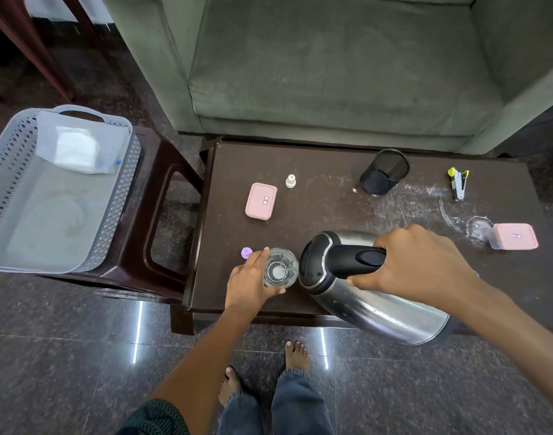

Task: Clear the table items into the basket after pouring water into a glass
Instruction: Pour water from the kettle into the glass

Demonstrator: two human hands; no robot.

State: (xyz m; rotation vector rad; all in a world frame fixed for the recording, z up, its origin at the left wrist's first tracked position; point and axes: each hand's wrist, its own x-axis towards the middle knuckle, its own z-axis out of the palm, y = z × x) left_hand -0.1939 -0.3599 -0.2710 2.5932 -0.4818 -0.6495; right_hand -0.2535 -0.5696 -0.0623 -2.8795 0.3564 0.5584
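**Glass [280,267] at the near left edge, kettle tipped over it**

Wide view first: the grey sofa [331,73] fills the back, and in front of it sits the dark, scuffed table [331,202]. Off to the left, the grey perforated basket [5,183] rests on a brown stool [162,189] with a clear pouch [80,146] lying inside.

Now the action! The steel kettle [378,309] is leaning hard to the left, its black lid end right up against the glass rim. The right hand [426,265] has its fingers wrapped tight round the black handle. The left hand [250,281] curls round the left side of the glass, thumb at the near rim, steadying it on the table. Whether water is running, I can't tell.

Further back stands a black mesh pen cup [384,172]. There is one pink box [261,200] mid-left and a second pink box [515,236] far right. A stapler [458,183] lies at the far right, a small white cap [290,181] beside the first box, and a tiny purple cap [246,253] just by the left fingers.
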